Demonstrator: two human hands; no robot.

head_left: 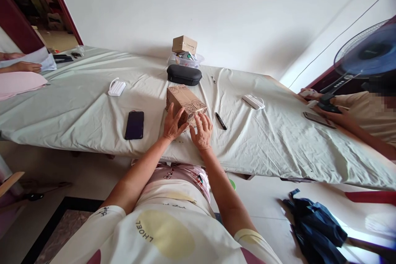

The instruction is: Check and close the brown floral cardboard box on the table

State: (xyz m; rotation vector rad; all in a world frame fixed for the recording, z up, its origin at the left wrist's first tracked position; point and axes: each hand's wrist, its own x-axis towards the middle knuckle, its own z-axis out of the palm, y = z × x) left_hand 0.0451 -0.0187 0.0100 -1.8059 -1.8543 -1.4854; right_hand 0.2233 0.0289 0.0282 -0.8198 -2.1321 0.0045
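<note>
On the cloth-covered table in front of me stands a brown cardboard box [185, 98] with dark line drawings on its top and sides. My left hand [173, 123] presses against the box's near left side, its fingers spread. Against the near right end lies my right hand [202, 130], fingers slightly bent. Between them the two hands hold the box, and its lower near corner is partly hidden behind the thumbs. A black marker pen [220, 121] lies to the right of the box. Left of my left hand is a dark smartphone [134, 125].
Behind the box sit a black zip case [184, 74] and a clear plastic tub [198, 62] carrying a smaller carton [185, 44]. White corded devices [117, 88] lie on both sides. Other people's hands show at the far left and right. A fan [371, 49] stands at right.
</note>
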